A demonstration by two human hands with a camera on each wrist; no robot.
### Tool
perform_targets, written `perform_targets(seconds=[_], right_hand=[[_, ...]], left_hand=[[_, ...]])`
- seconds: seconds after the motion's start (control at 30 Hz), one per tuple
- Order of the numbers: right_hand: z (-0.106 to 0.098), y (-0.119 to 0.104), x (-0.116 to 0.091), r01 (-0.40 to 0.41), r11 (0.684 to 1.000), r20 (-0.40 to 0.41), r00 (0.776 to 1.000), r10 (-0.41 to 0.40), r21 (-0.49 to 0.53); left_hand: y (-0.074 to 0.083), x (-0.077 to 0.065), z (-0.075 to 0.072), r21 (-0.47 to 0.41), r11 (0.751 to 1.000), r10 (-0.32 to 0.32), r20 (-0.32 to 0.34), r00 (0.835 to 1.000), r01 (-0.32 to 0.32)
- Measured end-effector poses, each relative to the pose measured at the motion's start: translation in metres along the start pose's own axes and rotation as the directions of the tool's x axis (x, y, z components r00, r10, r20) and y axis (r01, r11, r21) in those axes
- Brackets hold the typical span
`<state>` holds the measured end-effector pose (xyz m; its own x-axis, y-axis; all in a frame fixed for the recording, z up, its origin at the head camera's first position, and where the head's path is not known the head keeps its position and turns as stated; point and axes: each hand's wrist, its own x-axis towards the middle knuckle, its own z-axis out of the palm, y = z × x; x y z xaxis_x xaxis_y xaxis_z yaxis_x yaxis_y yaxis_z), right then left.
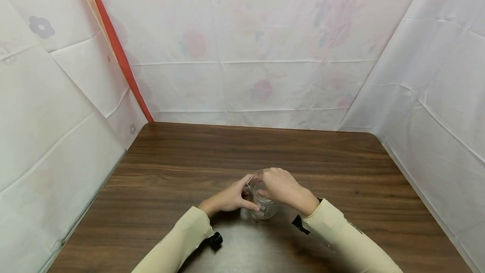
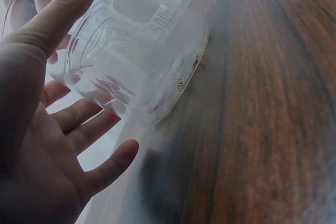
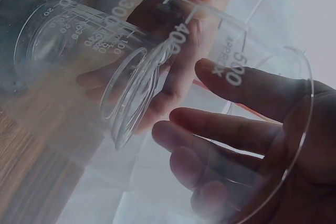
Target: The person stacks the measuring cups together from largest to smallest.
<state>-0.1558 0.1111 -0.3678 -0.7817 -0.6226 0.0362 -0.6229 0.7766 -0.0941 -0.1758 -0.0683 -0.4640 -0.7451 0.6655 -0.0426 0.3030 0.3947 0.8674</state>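
Observation:
A large clear glass beaker [image 1: 266,211] marked 500 ml stands upright on the wooden table [image 1: 159,205]. Inside it is smaller glassware with its own white graduations, a small beaker [image 3: 94,43]; another rim shows beside its mouth, so more than one may be nested. My left hand [image 1: 230,197] holds the large beaker from the left, thumb across the near side and fingers round the far side. From above, my right hand [image 1: 282,185] reaches over the rim. In the right wrist view its fingers [image 3: 231,129] hang loosely inside the large beaker, apart from the small one's mouth.
Pale printed sheets hang behind the table [image 1: 242,54] and along both sides. A red strip [image 1: 117,49] runs down the back left corner. Black wrist straps [image 1: 216,240] sit at the sleeve ends.

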Motion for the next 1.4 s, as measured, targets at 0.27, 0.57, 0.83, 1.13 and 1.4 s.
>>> perform_targets(seconds=[0.27, 0.57, 0.83, 1.13, 1.4], right_hand=[[0.001, 0.005, -0.001, 0.046, 0.999, -0.061, 0.997, -0.044, 0.024], [0.0, 0.01, -0.003, 0.079, 0.993, -0.111, 0.991, -0.069, 0.089], [0.0, 0.015, -0.003, 0.109, 0.983, -0.168, 0.982, -0.085, 0.145], [0.002, 0.022, -0.007, 0.147, 0.971, -0.234, 0.967, -0.101, 0.188], [0.004, 0.028, -0.009, 0.215, 0.951, -0.346, 0.929, -0.13, 0.22]], left_hand=[[-0.002, 0.001, 0.0, 0.016, 1.0, 0.018, -0.005, 1.0, -0.018], [-0.001, 0.002, -0.001, 0.019, 0.999, 0.038, -0.006, 0.999, -0.038], [-0.002, 0.001, -0.001, 0.019, 0.999, 0.032, -0.013, 0.999, -0.032], [-0.002, 0.001, 0.002, -0.001, 0.999, 0.046, -0.009, 0.999, -0.046], [-0.005, 0.001, 0.003, -0.015, 0.998, 0.055, -0.013, 0.998, -0.055]])
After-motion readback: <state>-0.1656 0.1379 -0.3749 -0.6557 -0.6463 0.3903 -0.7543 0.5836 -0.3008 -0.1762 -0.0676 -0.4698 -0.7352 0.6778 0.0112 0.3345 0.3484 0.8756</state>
